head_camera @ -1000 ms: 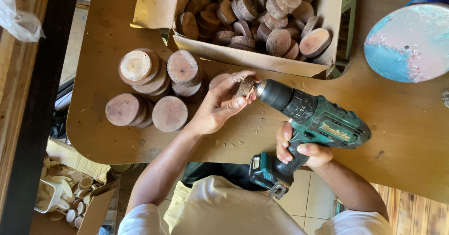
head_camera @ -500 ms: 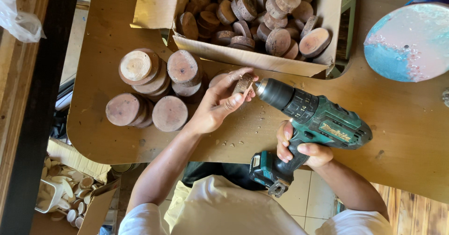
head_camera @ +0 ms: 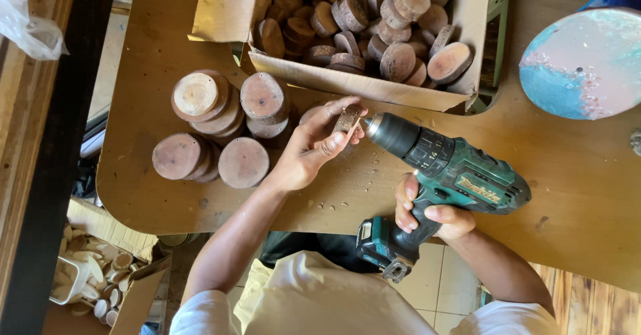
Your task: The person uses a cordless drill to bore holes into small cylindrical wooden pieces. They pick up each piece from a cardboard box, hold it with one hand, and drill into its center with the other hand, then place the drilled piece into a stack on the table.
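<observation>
From above, the left hand (head_camera: 310,149) pinches a small wood slice (head_camera: 347,119) on edge over the wooden table (head_camera: 574,195), fingers closed around it. The right hand (head_camera: 431,211) is wrapped tight on the grip of a green cordless drill (head_camera: 444,175), its nose touching the slice. Just beside the left hand sit stacks of round wood slices (head_camera: 220,131). Behind stands an open cardboard box (head_camera: 374,85) heaped with more. A blue-and-white disc (head_camera: 587,65) lies at the right, well apart.
</observation>
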